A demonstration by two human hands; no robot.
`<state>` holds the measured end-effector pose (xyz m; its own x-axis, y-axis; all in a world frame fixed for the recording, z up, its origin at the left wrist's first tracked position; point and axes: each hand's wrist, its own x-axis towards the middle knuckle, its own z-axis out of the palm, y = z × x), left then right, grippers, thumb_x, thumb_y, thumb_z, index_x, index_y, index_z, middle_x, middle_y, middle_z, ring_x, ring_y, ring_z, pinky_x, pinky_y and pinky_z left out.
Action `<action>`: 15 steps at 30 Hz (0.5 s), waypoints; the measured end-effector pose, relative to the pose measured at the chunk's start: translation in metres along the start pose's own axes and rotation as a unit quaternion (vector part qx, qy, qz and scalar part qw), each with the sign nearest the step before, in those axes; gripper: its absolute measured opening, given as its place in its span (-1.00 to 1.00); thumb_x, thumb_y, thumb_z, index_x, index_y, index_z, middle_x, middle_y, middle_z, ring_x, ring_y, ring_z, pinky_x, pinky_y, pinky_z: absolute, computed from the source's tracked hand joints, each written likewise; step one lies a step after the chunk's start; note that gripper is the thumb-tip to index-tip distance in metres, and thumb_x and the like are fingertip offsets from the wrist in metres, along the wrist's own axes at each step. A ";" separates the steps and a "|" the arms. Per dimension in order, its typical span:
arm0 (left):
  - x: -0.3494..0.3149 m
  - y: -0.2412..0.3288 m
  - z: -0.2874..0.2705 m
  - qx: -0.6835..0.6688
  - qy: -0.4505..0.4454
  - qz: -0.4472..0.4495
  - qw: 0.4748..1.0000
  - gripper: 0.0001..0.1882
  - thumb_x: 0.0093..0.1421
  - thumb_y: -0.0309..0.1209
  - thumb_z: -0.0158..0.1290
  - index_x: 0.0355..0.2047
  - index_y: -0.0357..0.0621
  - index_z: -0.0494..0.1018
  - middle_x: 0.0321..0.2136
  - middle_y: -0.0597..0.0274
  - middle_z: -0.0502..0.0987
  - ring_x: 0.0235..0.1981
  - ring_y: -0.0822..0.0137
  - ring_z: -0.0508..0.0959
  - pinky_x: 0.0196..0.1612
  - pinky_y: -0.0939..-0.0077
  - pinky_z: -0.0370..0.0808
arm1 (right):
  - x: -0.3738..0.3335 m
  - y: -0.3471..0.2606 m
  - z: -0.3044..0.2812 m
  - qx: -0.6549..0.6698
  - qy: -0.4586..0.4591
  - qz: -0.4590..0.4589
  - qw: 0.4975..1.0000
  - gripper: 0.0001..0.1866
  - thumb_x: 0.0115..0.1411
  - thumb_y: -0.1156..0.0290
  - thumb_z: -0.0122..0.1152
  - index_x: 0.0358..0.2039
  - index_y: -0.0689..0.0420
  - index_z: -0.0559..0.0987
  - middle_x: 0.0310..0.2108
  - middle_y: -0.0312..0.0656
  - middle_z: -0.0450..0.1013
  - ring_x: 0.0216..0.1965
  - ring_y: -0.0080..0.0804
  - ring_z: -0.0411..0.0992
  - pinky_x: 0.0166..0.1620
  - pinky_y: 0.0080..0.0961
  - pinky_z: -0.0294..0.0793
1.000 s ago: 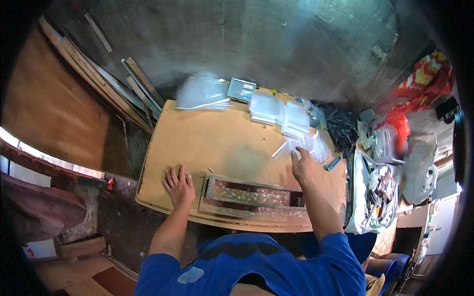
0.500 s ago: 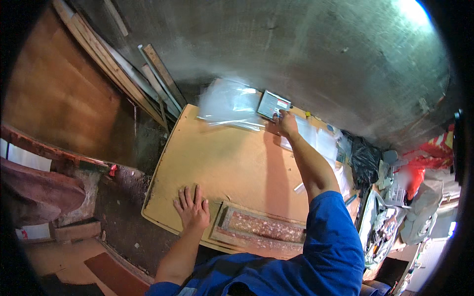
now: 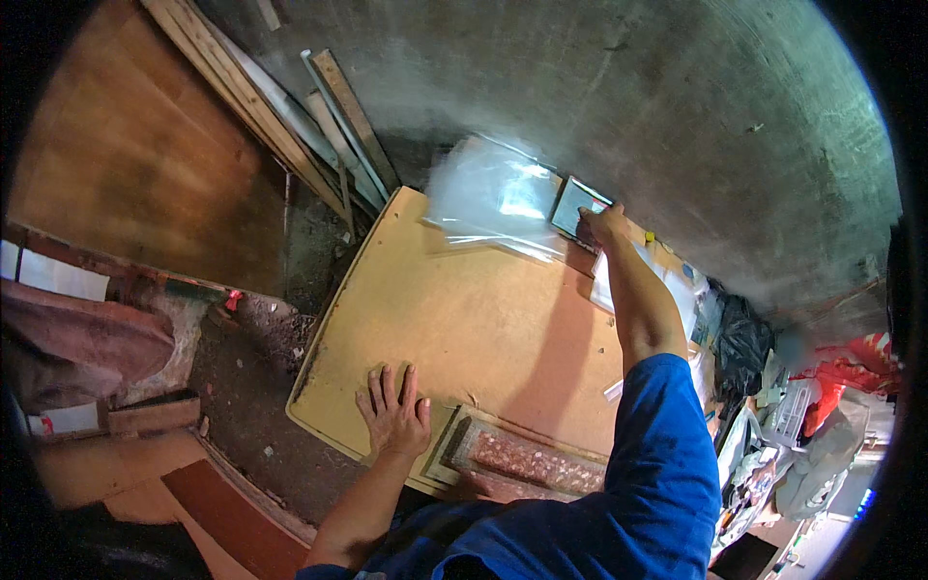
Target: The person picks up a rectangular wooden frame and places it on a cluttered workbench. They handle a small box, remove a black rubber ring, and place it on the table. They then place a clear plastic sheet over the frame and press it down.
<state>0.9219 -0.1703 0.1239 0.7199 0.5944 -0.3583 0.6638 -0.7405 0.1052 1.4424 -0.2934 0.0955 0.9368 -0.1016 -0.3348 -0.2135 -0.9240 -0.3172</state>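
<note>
Right hand (image 3: 609,226): fingers bent at the right side of a flat box (image 3: 570,207); whether they grip it cannot be told. It has come from the white packets (image 3: 681,300), making the box the thing handled. Left hand (image 3: 398,423): spread, empty, on the tan tabletop (image 3: 464,314). Box at far edge, beside clear plastic sheets (image 3: 491,193); beyond, grey wall (image 3: 677,87), leaning timber (image 3: 354,114).

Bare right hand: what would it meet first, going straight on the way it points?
Likely the flat, grey rectangular package with dark edges, which the right hand overlaps in this view; depth is unclear, so they may be touching.
</note>
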 end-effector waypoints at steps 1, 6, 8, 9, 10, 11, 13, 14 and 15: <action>0.000 0.000 0.000 0.001 0.005 0.002 1.000 -0.32 0.41 0.02 -0.27 0.48 0.23 -0.10 0.47 -0.02 -0.18 0.49 -0.11 -0.25 0.41 -0.29 -0.34 | 0.000 -0.001 0.001 -0.004 0.006 0.000 1.000 -0.04 -0.02 -0.21 0.44 0.24 0.09 0.29 0.13 0.05 0.47 0.18 0.01 0.43 0.18 -0.12 0.42; -0.002 0.000 0.004 0.004 0.044 0.025 0.999 -0.33 0.39 -0.02 -0.21 0.46 0.15 0.01 0.45 -0.06 -0.11 0.47 -0.14 -0.20 0.38 -0.36 -0.25 | 0.012 0.005 0.011 0.109 0.040 -0.001 0.993 -0.03 -0.12 0.12 0.63 0.23 0.14 0.27 0.07 0.09 0.49 0.15 0.04 0.44 0.16 -0.14 0.47; -0.002 0.001 0.005 -0.002 0.057 0.031 0.998 -0.33 0.38 -0.04 -0.18 0.45 0.13 0.04 0.44 -0.06 -0.09 0.47 -0.15 -0.18 0.38 -0.38 -0.22 | 0.017 0.010 0.014 0.113 0.068 -0.009 0.991 -0.03 -0.13 0.16 0.63 0.22 0.16 0.26 0.10 0.12 0.46 0.16 0.06 0.43 0.17 -0.14 0.46; -0.002 0.001 0.004 -0.002 0.060 0.028 0.998 -0.33 0.37 -0.04 -0.17 0.44 0.12 0.05 0.43 -0.06 -0.08 0.47 -0.15 -0.17 0.37 -0.39 -0.21 | 0.018 0.011 0.014 0.111 0.073 -0.018 0.991 -0.03 -0.13 0.18 0.63 0.22 0.17 0.26 0.11 0.13 0.44 0.17 0.06 0.43 0.17 -0.14 0.45; -0.002 0.001 0.004 0.000 0.063 0.029 0.998 -0.33 0.37 -0.05 -0.17 0.45 0.12 0.05 0.43 -0.06 -0.09 0.47 -0.15 -0.18 0.37 -0.39 -0.21 | 0.018 0.011 0.013 0.131 0.062 -0.012 0.989 -0.02 -0.14 0.17 0.63 0.22 0.17 0.26 0.13 0.14 0.43 0.18 0.06 0.42 0.19 -0.15 0.44; -0.003 0.001 0.003 0.003 0.060 0.029 0.998 -0.33 0.37 -0.05 -0.16 0.45 0.12 0.04 0.44 -0.06 -0.09 0.47 -0.15 -0.18 0.37 -0.39 -0.21 | 0.016 0.011 0.012 0.147 0.043 -0.007 0.988 -0.01 -0.15 0.17 0.63 0.23 0.17 0.25 0.15 0.14 0.41 0.18 0.06 0.41 0.20 -0.15 0.43; -0.003 0.002 0.002 0.004 0.054 0.030 0.998 -0.33 0.38 -0.06 -0.17 0.45 0.09 0.03 0.43 -0.08 -0.10 0.47 -0.17 -0.18 0.37 -0.40 -0.22 | 0.009 0.007 0.008 0.150 0.014 -0.002 0.989 0.02 -0.18 0.15 0.66 0.21 0.21 0.25 0.13 0.14 0.42 0.16 0.03 0.43 0.20 -0.16 0.44; -0.003 0.002 0.001 0.001 0.051 0.030 0.998 -0.33 0.38 -0.07 -0.18 0.45 0.06 0.03 0.43 -0.10 -0.09 0.46 -0.19 -0.17 0.37 -0.40 -0.23 | 0.003 0.004 0.005 0.138 0.004 -0.001 0.990 0.04 -0.21 0.14 0.68 0.19 0.25 0.24 0.10 0.13 0.45 0.13 0.00 0.45 0.17 -0.17 0.45; -0.003 0.003 0.001 -0.001 0.047 0.030 0.998 -0.33 0.38 -0.08 -0.19 0.44 0.02 0.02 0.42 -0.13 -0.09 0.46 -0.21 -0.17 0.37 -0.40 -0.23 | -0.002 -0.001 0.002 0.125 -0.007 0.000 0.992 0.06 -0.23 0.12 0.70 0.17 0.30 0.24 0.06 0.11 0.48 0.10 -0.03 0.48 0.15 -0.18 0.47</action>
<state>0.9212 -0.1745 0.1248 0.7744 0.5756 -0.2625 0.6188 -0.7755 0.1252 1.4397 -0.2911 0.0945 0.9335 -0.0949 -0.3459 -0.2772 -0.8030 -0.5277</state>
